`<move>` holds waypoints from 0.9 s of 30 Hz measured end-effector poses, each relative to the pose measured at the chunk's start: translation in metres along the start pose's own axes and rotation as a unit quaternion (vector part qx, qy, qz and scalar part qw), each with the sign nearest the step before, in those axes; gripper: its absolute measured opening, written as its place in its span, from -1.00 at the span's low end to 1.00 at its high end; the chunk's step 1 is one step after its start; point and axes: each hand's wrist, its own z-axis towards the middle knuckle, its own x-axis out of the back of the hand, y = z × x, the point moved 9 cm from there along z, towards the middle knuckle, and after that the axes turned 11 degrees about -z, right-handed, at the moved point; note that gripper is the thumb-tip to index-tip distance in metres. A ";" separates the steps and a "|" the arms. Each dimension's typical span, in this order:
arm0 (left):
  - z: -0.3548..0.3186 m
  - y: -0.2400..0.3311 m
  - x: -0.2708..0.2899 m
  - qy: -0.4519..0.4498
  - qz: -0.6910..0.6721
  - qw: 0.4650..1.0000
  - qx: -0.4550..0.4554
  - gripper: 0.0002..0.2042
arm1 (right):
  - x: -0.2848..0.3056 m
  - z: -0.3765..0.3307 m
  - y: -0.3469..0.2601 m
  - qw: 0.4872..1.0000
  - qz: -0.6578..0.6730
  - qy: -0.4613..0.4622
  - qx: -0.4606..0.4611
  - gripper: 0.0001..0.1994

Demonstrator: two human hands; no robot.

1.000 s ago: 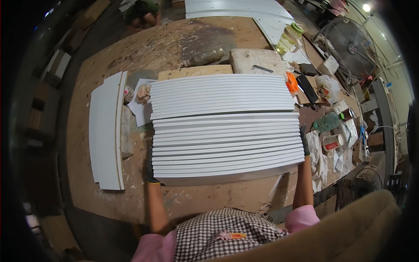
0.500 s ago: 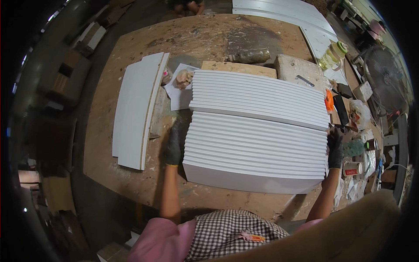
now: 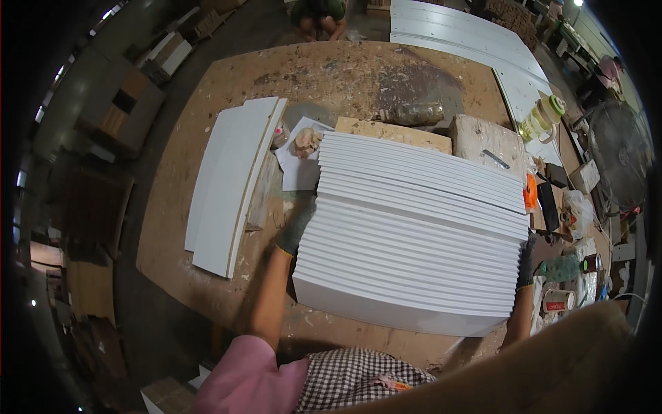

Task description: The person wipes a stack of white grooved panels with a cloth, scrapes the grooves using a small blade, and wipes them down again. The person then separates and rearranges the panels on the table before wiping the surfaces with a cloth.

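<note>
In the head view, two adjoining rows of white panels (image 3: 407,265) sit right of centre on the surface (image 3: 324,76). The gloved left hand (image 3: 298,226) is at their left ends, the gloved right hand (image 3: 526,261) at their right; I cannot tell whether either grips. White boards (image 3: 231,179) lie left.

Left glove (image 3: 298,229), right glove (image 3: 526,262): dark grey, fabric, thin yellow edging (image 3: 283,253) at cuff. Short pink sleeve (image 3: 252,379), loose, plain. Black-and-white gingham garment (image 3: 345,372) on torso. Small pink ornament (image 3: 379,380), orange-yellow tag (image 3: 400,386) beside it.
</note>
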 end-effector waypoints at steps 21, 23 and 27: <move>0.084 -0.070 0.018 -0.054 -0.301 0.950 0.062 -0.52 | -0.039 0.026 -0.059 0.995 0.051 -0.080 0.022 -0.42; 0.080 -0.061 0.030 -0.028 -0.267 0.961 0.073 -0.52 | -0.049 0.008 -0.076 0.997 0.072 -0.031 0.020 -0.25; 0.084 -0.053 0.039 -0.006 -0.226 0.970 0.085 -0.52 | -0.064 0.033 -0.069 0.993 -0.026 -0.114 0.003 -0.11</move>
